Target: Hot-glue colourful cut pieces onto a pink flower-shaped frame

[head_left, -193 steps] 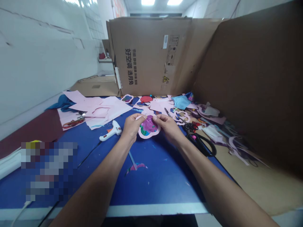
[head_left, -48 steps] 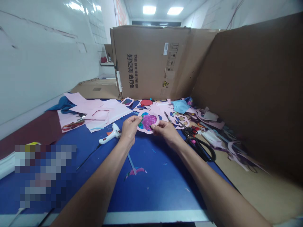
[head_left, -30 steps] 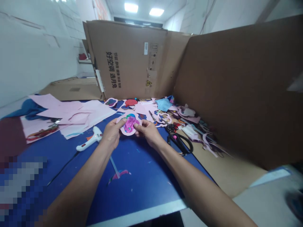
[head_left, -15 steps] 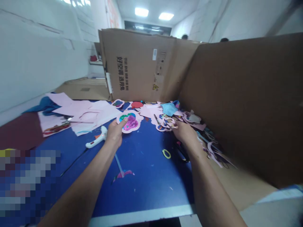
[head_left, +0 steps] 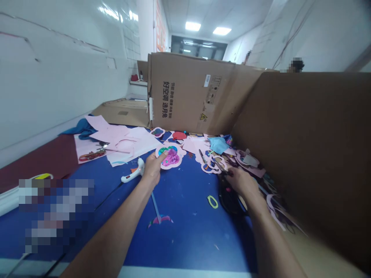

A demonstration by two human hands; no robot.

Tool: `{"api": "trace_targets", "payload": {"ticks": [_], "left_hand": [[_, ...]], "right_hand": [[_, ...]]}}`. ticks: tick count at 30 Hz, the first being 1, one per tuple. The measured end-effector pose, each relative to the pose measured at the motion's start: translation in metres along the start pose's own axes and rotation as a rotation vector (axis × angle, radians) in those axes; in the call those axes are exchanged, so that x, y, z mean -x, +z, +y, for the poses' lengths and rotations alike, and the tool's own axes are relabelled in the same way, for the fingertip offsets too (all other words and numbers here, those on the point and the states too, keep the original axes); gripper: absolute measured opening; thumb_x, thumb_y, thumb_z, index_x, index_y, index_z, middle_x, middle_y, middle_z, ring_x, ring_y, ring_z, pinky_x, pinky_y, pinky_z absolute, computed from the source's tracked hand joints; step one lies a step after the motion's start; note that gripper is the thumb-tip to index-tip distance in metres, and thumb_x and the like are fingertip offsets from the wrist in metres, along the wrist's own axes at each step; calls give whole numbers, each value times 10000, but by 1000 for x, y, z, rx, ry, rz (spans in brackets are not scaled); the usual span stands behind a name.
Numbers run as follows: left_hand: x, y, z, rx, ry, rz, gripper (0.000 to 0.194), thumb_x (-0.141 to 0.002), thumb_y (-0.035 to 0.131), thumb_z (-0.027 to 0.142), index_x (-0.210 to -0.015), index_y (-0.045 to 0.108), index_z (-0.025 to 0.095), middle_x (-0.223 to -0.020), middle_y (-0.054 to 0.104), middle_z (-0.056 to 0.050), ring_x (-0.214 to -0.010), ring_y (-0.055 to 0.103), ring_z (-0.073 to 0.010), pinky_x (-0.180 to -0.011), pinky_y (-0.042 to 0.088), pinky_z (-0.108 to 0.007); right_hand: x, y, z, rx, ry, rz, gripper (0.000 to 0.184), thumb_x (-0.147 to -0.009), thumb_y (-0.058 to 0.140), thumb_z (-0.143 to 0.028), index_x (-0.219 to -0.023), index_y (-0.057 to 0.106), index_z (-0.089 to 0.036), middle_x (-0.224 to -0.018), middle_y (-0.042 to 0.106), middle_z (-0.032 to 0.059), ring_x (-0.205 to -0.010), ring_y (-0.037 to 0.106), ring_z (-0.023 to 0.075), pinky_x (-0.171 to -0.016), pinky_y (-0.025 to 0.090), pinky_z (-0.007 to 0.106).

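My left hand (head_left: 152, 168) pinches a flower-shaped pink paper cutout (head_left: 177, 162) between thumb and fingers. Shiny purple, green and blue patches cover its middle. Over the table's right side, my right hand (head_left: 240, 178) is closed on dark-handled scissors (head_left: 222, 166), their blades pointing away from me and to the left. Just beyond the blades lies a scalloped pink paper outline (head_left: 206, 169). A white glue gun (head_left: 131, 175) rests beside my left wrist. Under my right hand sits a black object (head_left: 230, 199), partly hidden.
Pink paper sheets (head_left: 111, 135) lie at the back left, blue cloth (head_left: 218, 144) and paper scraps at the back right. A yellow-green ring (head_left: 212, 202) and a shiny strip (head_left: 160, 220) lie nearer me. Cardboard walls (head_left: 185, 92) stand behind and to the right.
The whole view has shifted, so the scene sits lower and further right. My right hand has drawn slightly away from the scalloped paper outline, showing more of the scissors. My left hand keeps its hold.
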State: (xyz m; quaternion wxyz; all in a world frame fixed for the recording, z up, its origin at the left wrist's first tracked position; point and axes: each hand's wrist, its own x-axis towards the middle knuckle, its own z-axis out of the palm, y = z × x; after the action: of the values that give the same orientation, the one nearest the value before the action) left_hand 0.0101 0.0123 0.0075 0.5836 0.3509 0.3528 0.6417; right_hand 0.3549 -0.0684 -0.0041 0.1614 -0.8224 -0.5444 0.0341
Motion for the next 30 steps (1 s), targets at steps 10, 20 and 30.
{"api": "trace_targets", "payload": {"ticks": [10,20,30], "left_hand": [[16,12,6,216,-178,-117,430,-611,1029,306,-950,813,155,-911,843,-94,-870,801,-245,-858,633,-351],[33,23,-2,245,-342,-220,271,-719,965,201,-924,813,109,-817,824,-82,-645,730,-163,-642,588,-243],[26,20,11,154,-271,-128,423,-611,1036,270,-953,840,116,-888,850,-104,-733,770,-199,-756,623,-298]], "right_hand": [[40,-5,-82,-1126,-107,-366,585,-780,815,-509,-1298,788,-239,-832,716,19,-533,483,143,-539,386,312],[59,27,-136,-1338,-193,-778,398,-750,946,-476,-917,708,-204,-840,721,7,-542,491,86,-525,364,250],[60,36,-119,-1281,-219,-768,611,-800,934,-629,-1215,690,-253,-903,708,4,-654,482,125,-557,381,246]]}}
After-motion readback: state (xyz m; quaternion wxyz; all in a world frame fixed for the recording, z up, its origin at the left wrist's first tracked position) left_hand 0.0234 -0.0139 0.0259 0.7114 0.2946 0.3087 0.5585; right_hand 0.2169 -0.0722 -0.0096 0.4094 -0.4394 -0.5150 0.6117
